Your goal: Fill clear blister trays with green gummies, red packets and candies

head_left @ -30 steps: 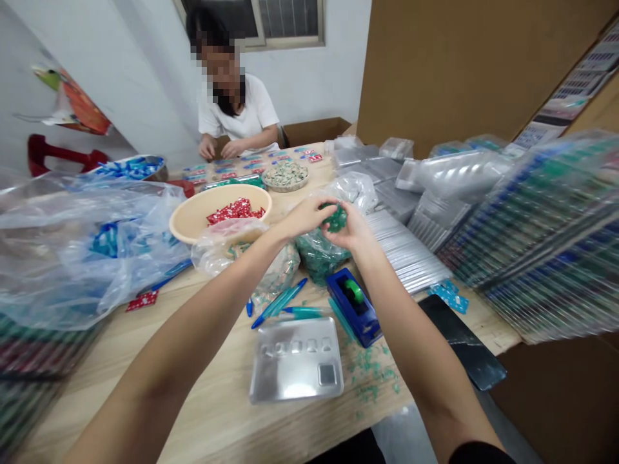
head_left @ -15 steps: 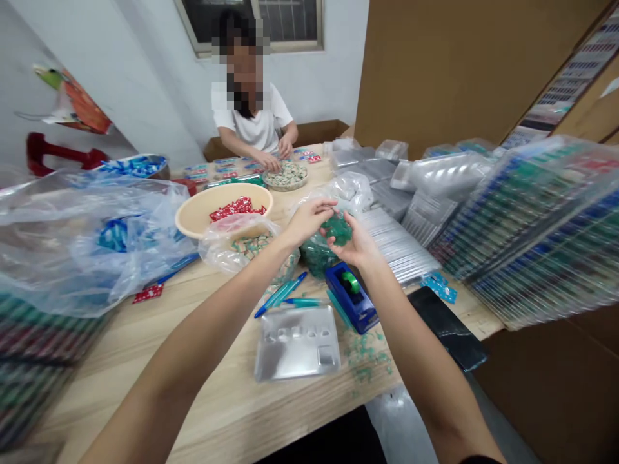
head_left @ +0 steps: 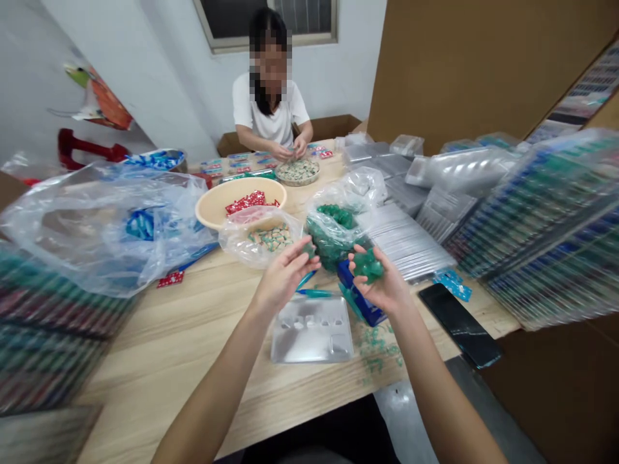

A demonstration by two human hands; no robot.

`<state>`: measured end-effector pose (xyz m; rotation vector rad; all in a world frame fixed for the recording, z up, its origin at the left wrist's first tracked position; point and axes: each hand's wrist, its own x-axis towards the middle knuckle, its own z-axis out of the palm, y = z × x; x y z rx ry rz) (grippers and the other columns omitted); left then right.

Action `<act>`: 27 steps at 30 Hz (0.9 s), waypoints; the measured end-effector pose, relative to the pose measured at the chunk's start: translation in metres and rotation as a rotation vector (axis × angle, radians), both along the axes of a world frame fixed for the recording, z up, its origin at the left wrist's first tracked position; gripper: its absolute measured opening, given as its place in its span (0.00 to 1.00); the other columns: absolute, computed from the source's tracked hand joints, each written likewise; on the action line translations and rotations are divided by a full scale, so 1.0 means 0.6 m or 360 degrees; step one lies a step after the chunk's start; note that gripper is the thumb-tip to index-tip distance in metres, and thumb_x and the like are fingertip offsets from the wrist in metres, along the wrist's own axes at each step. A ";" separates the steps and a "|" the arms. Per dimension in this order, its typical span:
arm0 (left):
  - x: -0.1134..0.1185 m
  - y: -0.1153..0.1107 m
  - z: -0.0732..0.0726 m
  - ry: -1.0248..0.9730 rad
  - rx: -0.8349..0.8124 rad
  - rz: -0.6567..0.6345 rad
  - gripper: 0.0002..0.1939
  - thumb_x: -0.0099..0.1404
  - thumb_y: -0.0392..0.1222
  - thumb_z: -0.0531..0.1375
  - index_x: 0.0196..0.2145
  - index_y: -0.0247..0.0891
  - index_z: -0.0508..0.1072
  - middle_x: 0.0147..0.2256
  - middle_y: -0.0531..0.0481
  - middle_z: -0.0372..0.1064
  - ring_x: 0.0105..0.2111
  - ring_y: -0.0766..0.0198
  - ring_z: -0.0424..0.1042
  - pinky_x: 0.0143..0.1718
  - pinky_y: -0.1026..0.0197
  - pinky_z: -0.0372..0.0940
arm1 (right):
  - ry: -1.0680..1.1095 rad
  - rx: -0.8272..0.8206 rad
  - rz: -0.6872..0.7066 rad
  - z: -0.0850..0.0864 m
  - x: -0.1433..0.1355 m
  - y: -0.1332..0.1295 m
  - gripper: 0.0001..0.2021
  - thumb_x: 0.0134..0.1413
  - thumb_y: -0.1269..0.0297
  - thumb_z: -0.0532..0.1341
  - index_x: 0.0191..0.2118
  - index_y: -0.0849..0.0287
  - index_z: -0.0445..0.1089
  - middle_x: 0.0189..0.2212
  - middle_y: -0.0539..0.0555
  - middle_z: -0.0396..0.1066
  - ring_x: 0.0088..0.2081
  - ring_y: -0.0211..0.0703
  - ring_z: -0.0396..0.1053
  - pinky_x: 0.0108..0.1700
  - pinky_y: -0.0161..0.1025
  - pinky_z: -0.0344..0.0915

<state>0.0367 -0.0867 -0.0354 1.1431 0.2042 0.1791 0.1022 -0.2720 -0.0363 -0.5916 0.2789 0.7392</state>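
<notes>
Our right hand cups green pieces beyond the tray, our left hand is loosely curled beyond it, its grip unclear to us, and we judge this a sorting-out step, whose next move calls for a steady right palm.

Right of the tray, the right hand partly covers the dispenser; far left of the tray, blurred packs run past the edge.

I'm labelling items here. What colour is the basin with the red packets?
The basin is pale peach, best seen in the head view.
</notes>
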 end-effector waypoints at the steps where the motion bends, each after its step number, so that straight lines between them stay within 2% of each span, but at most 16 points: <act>1: -0.020 0.005 -0.013 0.0010 0.0016 0.0011 0.18 0.54 0.39 0.68 0.45 0.41 0.75 0.36 0.52 0.73 0.35 0.66 0.75 0.44 0.59 0.72 | -0.0003 -0.0005 0.0003 0.001 -0.001 -0.004 0.14 0.68 0.62 0.50 0.38 0.61 0.71 0.27 0.55 0.75 0.24 0.36 0.74 0.17 0.25 0.62; 3: -0.050 0.005 -0.036 0.0045 0.0062 0.0005 0.16 0.54 0.43 0.68 0.42 0.41 0.76 0.37 0.51 0.73 0.34 0.64 0.75 0.41 0.58 0.72 | -0.0014 -0.0022 0.0012 0.011 0.000 -0.008 0.14 0.67 0.61 0.51 0.37 0.61 0.71 0.26 0.54 0.74 0.23 0.35 0.72 0.16 0.25 0.60; 5: -0.063 -0.004 -0.055 0.0092 0.0128 -0.0036 0.14 0.55 0.45 0.67 0.39 0.39 0.77 0.38 0.48 0.74 0.34 0.63 0.75 0.39 0.58 0.71 | -0.0034 -0.0055 0.0040 0.029 0.000 -0.005 0.16 0.68 0.61 0.49 0.37 0.62 0.71 0.25 0.54 0.74 0.22 0.35 0.71 0.15 0.25 0.59; 9: -0.047 -0.041 -0.073 0.0089 0.0365 -0.0059 0.16 0.59 0.42 0.65 0.45 0.39 0.76 0.35 0.50 0.73 0.31 0.65 0.70 0.36 0.61 0.67 | -0.0107 -0.0133 0.0174 0.072 -0.009 0.019 0.21 0.70 0.60 0.45 0.36 0.63 0.72 0.24 0.56 0.74 0.22 0.37 0.71 0.15 0.26 0.56; 12: -0.021 -0.061 -0.063 -0.0026 0.0561 -0.0080 0.16 0.59 0.38 0.65 0.46 0.41 0.76 0.35 0.52 0.72 0.32 0.66 0.68 0.38 0.63 0.64 | -0.0233 -0.0174 0.0309 0.096 -0.022 0.040 0.22 0.70 0.60 0.45 0.35 0.63 0.73 0.25 0.55 0.74 0.22 0.36 0.70 0.15 0.26 0.55; 15: -0.007 -0.055 -0.038 -0.0143 0.0754 -0.0181 0.04 0.61 0.37 0.64 0.36 0.39 0.78 0.34 0.52 0.72 0.36 0.63 0.69 0.42 0.62 0.62 | -0.0313 -0.0201 0.0361 0.108 -0.032 0.044 0.21 0.69 0.59 0.46 0.36 0.62 0.74 0.26 0.55 0.75 0.22 0.34 0.70 0.14 0.25 0.54; 16: -0.006 -0.049 -0.029 -0.0172 0.0819 -0.0222 0.03 0.62 0.38 0.63 0.33 0.39 0.78 0.33 0.52 0.73 0.36 0.63 0.70 0.42 0.62 0.62 | -0.0315 -0.0202 0.0351 0.109 -0.034 0.041 0.21 0.69 0.59 0.47 0.36 0.61 0.74 0.26 0.54 0.75 0.22 0.34 0.70 0.14 0.25 0.54; 19: -0.005 -0.033 -0.009 -0.0232 0.0985 -0.0382 0.05 0.64 0.41 0.61 0.34 0.39 0.78 0.31 0.52 0.73 0.34 0.63 0.70 0.38 0.63 0.62 | -0.0287 -0.0168 0.0286 0.105 -0.036 0.025 0.18 0.67 0.58 0.50 0.36 0.61 0.74 0.26 0.54 0.75 0.22 0.33 0.70 0.14 0.24 0.54; 22: 0.005 -0.039 -0.006 -0.0279 0.1105 -0.0599 0.08 0.62 0.45 0.63 0.37 0.40 0.77 0.30 0.53 0.73 0.30 0.63 0.70 0.34 0.63 0.63 | -0.0240 -0.0137 0.0255 0.097 -0.034 0.013 0.19 0.68 0.58 0.49 0.36 0.61 0.73 0.25 0.54 0.75 0.21 0.34 0.69 0.14 0.24 0.55; 24: 0.017 -0.053 -0.009 -0.0315 0.1180 -0.0706 0.09 0.63 0.47 0.61 0.34 0.39 0.77 0.31 0.53 0.74 0.30 0.62 0.70 0.35 0.63 0.64 | -0.0220 -0.0130 0.0253 0.094 -0.031 0.009 0.22 0.70 0.59 0.45 0.36 0.62 0.73 0.25 0.55 0.75 0.20 0.34 0.69 0.13 0.25 0.55; 27: 0.032 -0.065 -0.001 -0.0349 0.1332 -0.0731 0.12 0.66 0.46 0.58 0.28 0.38 0.75 0.29 0.52 0.73 0.29 0.62 0.69 0.33 0.63 0.64 | -0.0219 -0.0100 0.0249 0.091 -0.029 -0.002 0.22 0.70 0.59 0.45 0.37 0.62 0.73 0.26 0.55 0.75 0.21 0.34 0.69 0.13 0.25 0.54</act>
